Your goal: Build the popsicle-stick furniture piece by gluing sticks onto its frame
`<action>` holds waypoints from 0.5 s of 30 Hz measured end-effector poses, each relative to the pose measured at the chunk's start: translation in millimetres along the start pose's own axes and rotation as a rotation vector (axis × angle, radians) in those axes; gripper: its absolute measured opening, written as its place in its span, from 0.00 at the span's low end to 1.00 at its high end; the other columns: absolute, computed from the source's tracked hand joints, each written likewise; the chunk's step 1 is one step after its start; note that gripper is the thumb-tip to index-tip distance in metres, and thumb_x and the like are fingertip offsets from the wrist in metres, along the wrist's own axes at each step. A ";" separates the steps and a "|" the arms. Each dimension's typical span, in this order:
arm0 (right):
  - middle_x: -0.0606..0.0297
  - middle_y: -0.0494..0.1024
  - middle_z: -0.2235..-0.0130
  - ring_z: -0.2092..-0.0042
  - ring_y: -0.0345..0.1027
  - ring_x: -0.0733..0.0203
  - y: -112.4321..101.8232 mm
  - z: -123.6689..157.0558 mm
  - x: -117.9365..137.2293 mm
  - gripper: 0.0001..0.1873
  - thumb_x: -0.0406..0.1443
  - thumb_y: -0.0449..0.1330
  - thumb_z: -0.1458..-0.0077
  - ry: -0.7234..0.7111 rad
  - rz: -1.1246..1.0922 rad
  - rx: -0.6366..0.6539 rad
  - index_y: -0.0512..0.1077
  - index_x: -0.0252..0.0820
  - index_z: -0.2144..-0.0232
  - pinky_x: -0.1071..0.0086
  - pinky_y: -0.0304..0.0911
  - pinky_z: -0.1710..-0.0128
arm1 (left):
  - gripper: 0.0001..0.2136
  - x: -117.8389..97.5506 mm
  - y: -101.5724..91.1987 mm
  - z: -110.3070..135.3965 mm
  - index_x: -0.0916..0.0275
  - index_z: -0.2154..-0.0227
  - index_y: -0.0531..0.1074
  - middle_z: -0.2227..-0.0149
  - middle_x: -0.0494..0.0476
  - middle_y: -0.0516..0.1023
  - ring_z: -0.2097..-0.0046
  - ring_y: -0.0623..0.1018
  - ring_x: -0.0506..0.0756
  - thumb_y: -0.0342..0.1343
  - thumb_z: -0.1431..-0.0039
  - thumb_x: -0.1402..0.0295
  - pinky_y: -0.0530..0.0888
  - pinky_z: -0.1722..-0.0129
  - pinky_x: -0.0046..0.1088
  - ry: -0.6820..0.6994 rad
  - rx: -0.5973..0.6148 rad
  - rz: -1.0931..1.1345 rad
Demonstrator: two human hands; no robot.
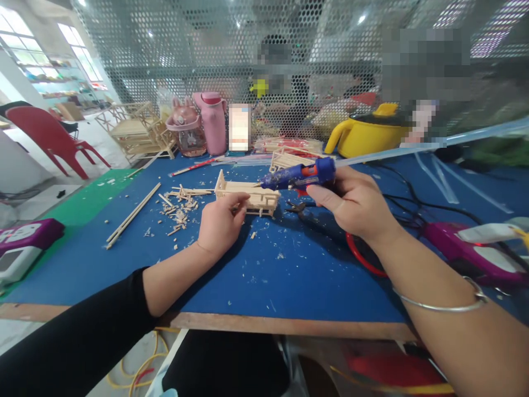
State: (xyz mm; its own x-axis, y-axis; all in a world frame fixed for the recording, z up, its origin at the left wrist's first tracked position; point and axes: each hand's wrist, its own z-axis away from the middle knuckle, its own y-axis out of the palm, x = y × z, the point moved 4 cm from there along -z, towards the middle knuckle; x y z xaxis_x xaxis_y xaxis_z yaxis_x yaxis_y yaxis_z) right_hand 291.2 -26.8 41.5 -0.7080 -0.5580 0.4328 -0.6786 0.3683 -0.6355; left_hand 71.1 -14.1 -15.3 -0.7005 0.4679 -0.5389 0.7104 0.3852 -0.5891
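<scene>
My right hand (357, 201) is wrapped round a blue glue gun (297, 175), with a long clear glue stick (392, 154) running out of its back. The nozzle points left, over a small wooden stick model (252, 193) built like a tiny bed or bench. Closed at the near left side of this model, my left hand (223, 220) grips its edge; the fingertips are partly hidden. Cut bits of wooden stick (179, 209) lie in a pile left of the model. Pliers (303, 209) with red handles rest below the glue gun, partly behind my right arm.
Long sticks (134, 215) lie at left. Along the back stand a pink bottle (212, 124), a lit phone (239, 128), a yellow pot (372, 138) and larger stick models (140, 129). Black cables (438, 207) and a purple device (475, 253) sit at right. A perforated metal screen (185, 49) rises behind.
</scene>
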 end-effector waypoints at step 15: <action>0.61 0.80 0.61 0.61 0.73 0.53 11.7 1.9 15.5 0.18 0.44 0.55 0.44 -0.068 0.202 0.236 0.73 0.44 0.55 0.64 0.66 0.62 | 0.09 15.1 -43.2 -4.7 0.61 0.66 0.77 0.74 0.50 0.77 0.79 0.66 0.45 0.58 0.48 0.65 0.66 0.78 0.21 -0.182 -0.229 0.318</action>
State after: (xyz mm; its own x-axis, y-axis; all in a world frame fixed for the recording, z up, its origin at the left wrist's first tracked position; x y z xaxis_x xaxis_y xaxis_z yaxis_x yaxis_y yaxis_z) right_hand 272.6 -32.6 39.6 -0.8035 -0.5429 0.2442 -0.4563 0.2983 -0.8383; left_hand 30.2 -19.9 4.9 -0.4304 0.4518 -0.7814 0.8753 0.4205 -0.2390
